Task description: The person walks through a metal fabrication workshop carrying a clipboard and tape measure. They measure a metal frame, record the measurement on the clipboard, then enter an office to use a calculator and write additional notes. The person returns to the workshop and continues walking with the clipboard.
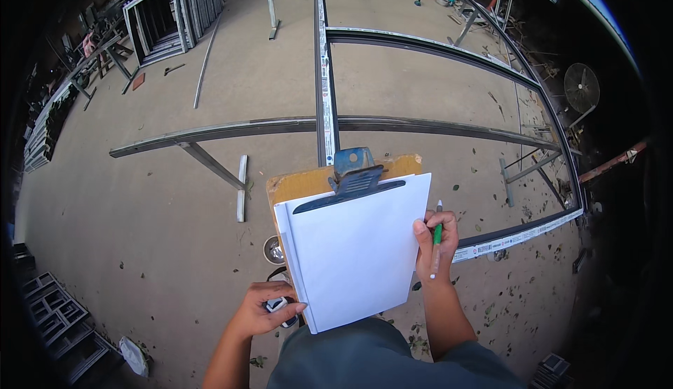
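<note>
Gripping the brown wooden clipboard with blank white paper (354,249), your right hand (434,245) pinches a green pen (437,238) at its right edge; your left hand (266,312) curls around a small black-and-white object (280,306) at its lower-left corner

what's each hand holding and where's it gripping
The right hand holds a green pen around its middle and steadies the clipboard's right edge. The left hand supports the lower left corner and holds a small black-and-white object.
</note>
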